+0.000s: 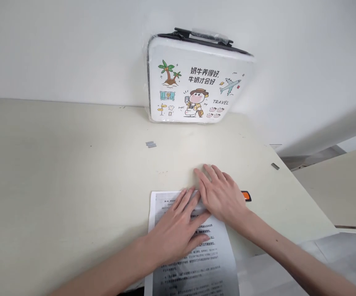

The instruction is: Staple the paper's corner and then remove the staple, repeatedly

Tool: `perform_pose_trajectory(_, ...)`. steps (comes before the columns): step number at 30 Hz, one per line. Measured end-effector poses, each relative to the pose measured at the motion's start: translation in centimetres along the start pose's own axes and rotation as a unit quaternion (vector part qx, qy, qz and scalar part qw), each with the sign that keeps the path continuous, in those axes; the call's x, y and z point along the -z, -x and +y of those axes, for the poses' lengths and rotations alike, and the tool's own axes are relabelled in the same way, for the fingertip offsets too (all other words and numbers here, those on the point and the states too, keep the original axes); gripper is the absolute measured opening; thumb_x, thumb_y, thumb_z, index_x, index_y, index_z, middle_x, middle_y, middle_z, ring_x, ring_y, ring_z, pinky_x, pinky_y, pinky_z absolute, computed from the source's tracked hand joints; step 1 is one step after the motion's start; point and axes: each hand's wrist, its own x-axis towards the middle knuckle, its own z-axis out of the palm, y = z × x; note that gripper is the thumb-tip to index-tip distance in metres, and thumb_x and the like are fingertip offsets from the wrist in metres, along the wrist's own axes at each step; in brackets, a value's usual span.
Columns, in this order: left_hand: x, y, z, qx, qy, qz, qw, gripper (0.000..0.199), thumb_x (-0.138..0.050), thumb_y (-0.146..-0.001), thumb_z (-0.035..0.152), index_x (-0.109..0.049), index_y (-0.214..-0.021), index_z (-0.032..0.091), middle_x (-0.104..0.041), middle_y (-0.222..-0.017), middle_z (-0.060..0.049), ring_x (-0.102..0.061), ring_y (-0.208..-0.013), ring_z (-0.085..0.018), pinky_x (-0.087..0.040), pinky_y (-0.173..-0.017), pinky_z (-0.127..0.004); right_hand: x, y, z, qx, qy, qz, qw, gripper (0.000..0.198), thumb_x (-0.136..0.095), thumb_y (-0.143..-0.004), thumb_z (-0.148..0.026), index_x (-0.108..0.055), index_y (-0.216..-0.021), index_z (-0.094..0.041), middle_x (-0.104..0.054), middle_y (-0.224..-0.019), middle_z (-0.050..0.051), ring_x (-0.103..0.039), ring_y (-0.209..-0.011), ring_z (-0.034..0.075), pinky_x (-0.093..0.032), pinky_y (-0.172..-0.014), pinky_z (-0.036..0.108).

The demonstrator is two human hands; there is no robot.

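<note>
A printed sheet of paper [193, 267] lies on the pale table, its lower end running out of view at the bottom. My left hand [180, 232] rests flat on the upper part of the sheet with its fingers spread. Beside it, my right hand [222, 193] lies over the sheet's top right corner, fingers stretched out onto the tabletop. An orange and black object [246, 196] pokes out from beneath my right hand; the rest of it is hidden, so I cannot tell its kind.
A white carry case [184, 82] with cartoon travel prints and a black handle stands against the wall at the back. Small grey metal strips that look like staples [151, 144] lie mid-table. Another grey strip [275, 166] is near the table's right edge.
</note>
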Motion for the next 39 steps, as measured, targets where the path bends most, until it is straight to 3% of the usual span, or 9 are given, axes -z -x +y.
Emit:
perform_pose_trajectory(5,-0.1,0.1,0.0,-0.003,-0.003,0.011,1.0,0.054,-0.047,-0.105,0.054,-0.045,-0.153,0.029,-0.025,-0.172,-0.007,-0.015,-0.159,-0.033,-0.025,-0.129,-0.055,0.5,-0.4,-0.2,0.001,-0.038,0.0,0.999,0.045,-0.029,-0.108,-0.031,-0.058,-0.141,-0.024,-0.057,-0.15,0.013,-0.055,-0.136,0.033,-0.052,-0.101,0.053)
perform_pose_trajectory(10,0.4,0.4,-0.2,0.003,-0.008,0.012,1.0,0.054,-0.046,-0.105,0.055,-0.047,-0.152,0.03,-0.023,-0.172,-0.007,-0.017,-0.159,-0.034,-0.027,-0.127,-0.057,2.2,0.6,1.6,-0.036,-0.209,0.033,0.977,0.045,-0.024,-0.11,-0.037,-0.065,-0.127,-0.027,-0.066,-0.138,0.007,-0.066,-0.121,0.025,-0.054,-0.1,0.043)
perform_pose_trajectory(16,1.6,0.5,-2.5,0.012,-0.019,0.008,1.0,0.054,-0.049,-0.106,0.052,-0.045,-0.156,0.032,-0.018,-0.173,-0.006,-0.018,-0.159,-0.035,-0.031,-0.125,-0.057,1.7,4.8,5.5,0.055,-0.26,0.019,0.964,0.03,-0.049,-0.105,-0.048,-0.063,-0.12,-0.026,-0.075,-0.112,0.007,-0.071,-0.099,0.025,-0.056,-0.087,0.041)
perform_pose_trajectory(22,3.5,0.0,-3.6,0.005,-0.084,0.011,0.996,0.047,-0.049,-0.107,0.048,-0.053,-0.15,0.03,-0.025,-0.172,-0.007,-0.021,-0.158,-0.033,-0.031,-0.125,-0.056,-0.2,9.3,8.8,-0.054,-0.262,0.076,0.961,0.032,-0.056,-0.101,-0.051,-0.062,-0.122,-0.027,-0.074,-0.112,0.008,-0.071,-0.094,0.026,-0.058,-0.081,0.04)
perform_pose_trajectory(27,4.6,4.9,-1.1,0.065,-0.126,0.029,0.989,0.049,-0.051,-0.105,0.044,-0.047,-0.153,0.036,-0.039,-0.166,0.0,-0.032,-0.154,-0.03,-0.041,-0.121,-0.054,-0.9,12.0,10.8,-0.157,-0.331,0.104,0.925,0.033,-0.063,-0.096,-0.054,-0.064,-0.116,-0.027,-0.074,-0.112,0.007,-0.07,-0.095,0.026,-0.058,-0.078,0.037)
perform_pose_trajectory(31,3.8,10.0,0.7,0.109,-0.146,-0.002,0.983,0.067,-0.056,-0.101,0.048,-0.032,-0.163,0.038,-0.028,-0.17,0.0,-0.036,-0.152,-0.034,-0.052,-0.112,-0.052,-0.7,12.4,11.3,-0.181,-0.397,0.093,0.895,0.035,-0.068,-0.092,-0.056,-0.068,-0.112,-0.027,-0.076,-0.109,0.006,-0.07,-0.092,0.025,-0.058,-0.078,0.035)
perform_pose_trajectory(33,3.1,10.9,1.0,0.123,-0.165,-0.004,0.979,0.07,-0.055,-0.102,0.045,-0.026,-0.165,0.037,-0.025,-0.172,0.001,-0.033,-0.154,-0.034,-0.049,-0.115,-0.052,-0.7,12.3,11.2,-0.188,-0.416,0.101,0.884,0.036,-0.069,-0.091,-0.057,-0.07,-0.111,-0.026,-0.076,-0.107,0.006,-0.07,-0.09,0.025,-0.057,-0.077,0.034)
perform_pose_trajectory(36,2.2,9.3,1.1,0.119,-0.179,-0.004,0.977,0.071,-0.053,-0.103,0.046,-0.022,-0.166,0.036,-0.02,-0.173,0.001,-0.028,-0.156,-0.034,-0.04,-0.121,-0.053,-0.7,12.5,11.1,-0.202,-0.422,0.125,0.875,0.035,-0.072,-0.089,-0.055,-0.071,-0.108,-0.026,-0.076,-0.104,0.005,-0.069,-0.088,0.024,-0.056,-0.076,0.033)
perform_pose_trajectory(39,1.4,4.5,0.4,0.108,-0.167,-0.002,0.98,0.067,-0.049,-0.105,0.05,-0.024,-0.165,0.036,-0.018,-0.173,0.001,-0.025,-0.157,-0.033,-0.034,-0.124,-0.054,-0.9,12.8,11.2,-0.218,-0.423,0.166,0.864,0.032,-0.073,-0.089,-0.054,-0.072,-0.106,-0.026,-0.076,-0.099,0.004,-0.068,-0.084,0.023,-0.054,-0.07,0.032)
